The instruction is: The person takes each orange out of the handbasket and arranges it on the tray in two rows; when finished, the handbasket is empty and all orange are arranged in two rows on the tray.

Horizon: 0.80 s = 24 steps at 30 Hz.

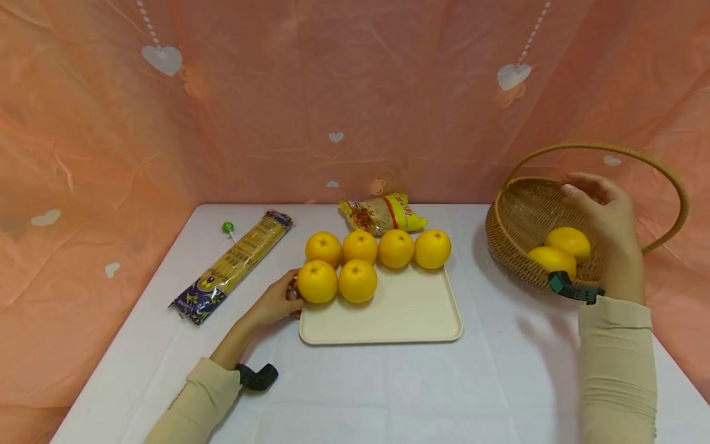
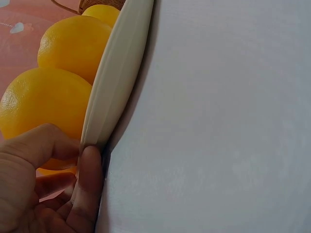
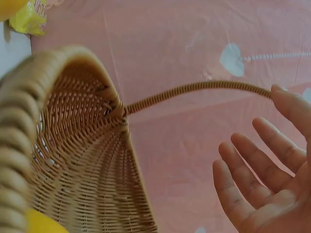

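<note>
My left hand (image 1: pixel 277 300) is at the left side of a cream tray (image 1: pixel 413 311), pinching its rim between thumb and fingers, as the left wrist view shows. Several oranges (image 1: pixel 357 281) stand on the tray, four across the back and two in front at the left. The nearest orange (image 2: pixel 46 104) is right beside my thumb. Over the wicker basket (image 1: pixel 507 237) at the right, my right hand (image 1: pixel 610 213) hovers with fingers spread and nothing in it. Two yellow lemons (image 1: pixel 568 242) lie inside the basket. In the right wrist view, the basket's handle (image 3: pixel 194 86) passes behind the thumb.
A pack of noodles (image 1: pixel 233 265) lies slantwise on the left, with a green lollipop (image 1: pixel 228 227) beside it. Behind the tray is a yellow snack bag (image 1: pixel 383 213). A pink curtain (image 1: pixel 333 80) with hearts hangs behind the white table (image 1: pixel 388 394).
</note>
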### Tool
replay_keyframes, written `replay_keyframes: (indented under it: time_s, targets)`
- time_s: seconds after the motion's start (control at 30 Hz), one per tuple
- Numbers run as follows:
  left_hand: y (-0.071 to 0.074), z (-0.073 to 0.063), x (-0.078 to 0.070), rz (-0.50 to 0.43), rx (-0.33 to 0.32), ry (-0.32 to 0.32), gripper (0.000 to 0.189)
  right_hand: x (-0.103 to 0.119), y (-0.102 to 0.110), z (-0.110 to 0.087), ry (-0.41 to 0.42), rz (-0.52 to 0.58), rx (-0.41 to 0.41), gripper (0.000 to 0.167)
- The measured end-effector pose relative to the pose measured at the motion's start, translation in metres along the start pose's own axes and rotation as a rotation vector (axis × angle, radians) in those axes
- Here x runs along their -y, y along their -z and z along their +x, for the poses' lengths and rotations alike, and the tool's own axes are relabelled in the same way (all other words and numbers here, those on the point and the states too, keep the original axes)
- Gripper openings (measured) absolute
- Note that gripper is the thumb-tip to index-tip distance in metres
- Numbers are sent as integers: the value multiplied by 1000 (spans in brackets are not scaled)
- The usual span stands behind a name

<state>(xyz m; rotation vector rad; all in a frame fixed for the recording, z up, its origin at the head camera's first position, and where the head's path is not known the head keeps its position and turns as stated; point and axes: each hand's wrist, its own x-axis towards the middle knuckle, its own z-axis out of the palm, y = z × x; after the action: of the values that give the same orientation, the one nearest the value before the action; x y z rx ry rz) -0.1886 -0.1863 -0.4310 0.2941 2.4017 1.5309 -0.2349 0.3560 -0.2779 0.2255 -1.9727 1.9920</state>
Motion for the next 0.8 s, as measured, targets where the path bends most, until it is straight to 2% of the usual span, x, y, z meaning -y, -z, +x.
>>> replay_keyframes:
  time_s: [0.17, 0.27, 0.47, 0.53, 0.63, 0.7, 0.8]
  targets:
    - [0, -1, -1, -2, 4, 4, 68, -2, 11, 8, -82, 50, -10, 29]
    - [0, -2, -1, -2, 3, 2, 68, -4, 20, 13, -124, 38, -29, 24]
    - [0, -2, -1, 6, -3, 0, 68, -17, 38, 24, -234, 34, -104, 14]
    - [0, -2, 0, 9, -5, -2, 68, -24, 42, 25, -274, -95, -136, 12]
    - [0, -1, 0, 8, 2, -3, 68, -36, 49, 23, -348, -384, -172, 17]
    - [-1, -1, 0, 5, 5, 1, 67, -44, 53, 20, -393, -595, -173, 34]
    - [-1, -2, 0, 4, 6, 6, 67, -53, 58, 15, -441, -791, -99, 62]
